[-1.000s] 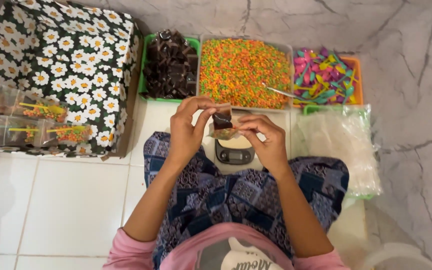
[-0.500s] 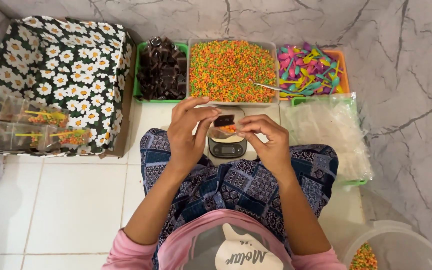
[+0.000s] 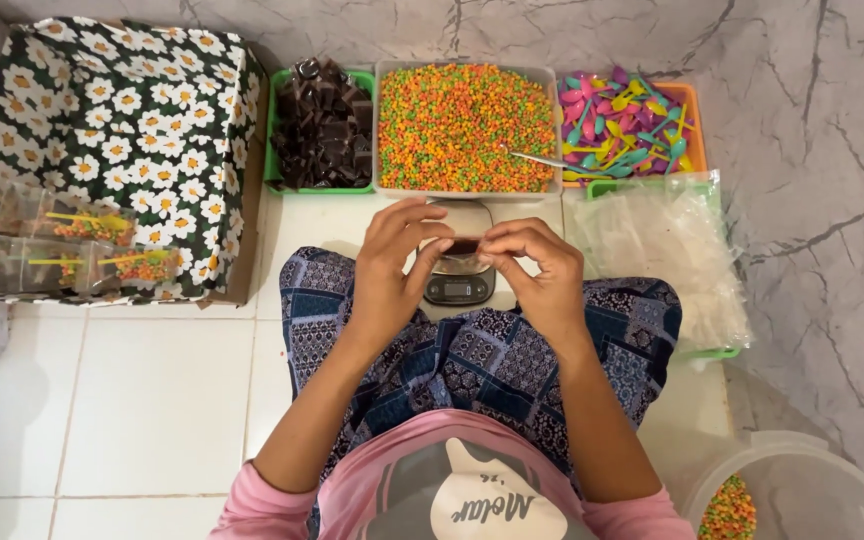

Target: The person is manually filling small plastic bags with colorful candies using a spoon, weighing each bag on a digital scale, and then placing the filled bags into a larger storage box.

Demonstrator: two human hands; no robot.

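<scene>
My left hand [image 3: 392,262] and my right hand [image 3: 537,268] meet over a small digital scale [image 3: 459,285] on the tiled floor. Together they pinch a small clear plastic packet [image 3: 461,247] with something dark inside, held just above the scale's platform. Both hands' fingers are curled on the packet's edges. My knees in a blue patterned cloth lie under my wrists.
Beyond the scale stand a green tray of dark chocolate pieces [image 3: 320,125], a clear tub of orange and green sprinkles [image 3: 467,125] with a spoon, and an orange tray of coloured plastic spoons [image 3: 627,125]. Clear bags [image 3: 667,255] lie right, a flower-patterned box [image 3: 117,130] with filled packets [image 3: 62,245] left, a bucket [image 3: 802,495] bottom right.
My hands have drawn closer together over the scale, and the packet sits lower between my fingers. The camera view has shifted slightly.
</scene>
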